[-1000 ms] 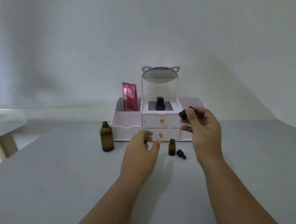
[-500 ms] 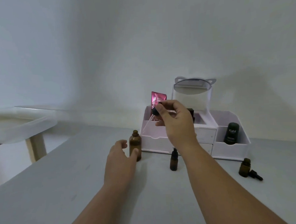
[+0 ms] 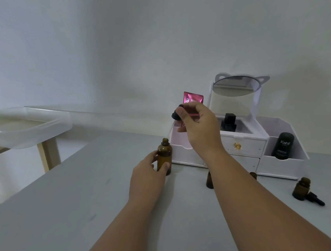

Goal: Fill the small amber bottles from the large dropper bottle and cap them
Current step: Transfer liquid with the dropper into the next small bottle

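Note:
The large amber bottle (image 3: 164, 156) stands uncapped on the grey table, and my left hand (image 3: 148, 174) grips its body. Above and to the right of it, my right hand (image 3: 197, 123) pinches the black dropper cap (image 3: 176, 113); the glass pipette is barely visible below it. One small amber bottle (image 3: 209, 180) stands partly hidden behind my right forearm. The top of another (image 3: 253, 175) peeks out past the arm. A third small amber bottle (image 3: 300, 188) stands at the right with a black dropper cap (image 3: 316, 198) lying beside it.
A white organiser (image 3: 244, 146) with drawers, a mirror (image 3: 235, 86), a pink sachet (image 3: 193, 98) and a dark Kahf container (image 3: 281, 145) stands at the back. A clear plastic tub (image 3: 28, 126) sits on a wooden stand to the left, beyond the table edge.
The view swung left. My left hand left the small bottle, reached the large amber bottle and took hold of it. My right hand carried the dropper leftward toward that bottle.

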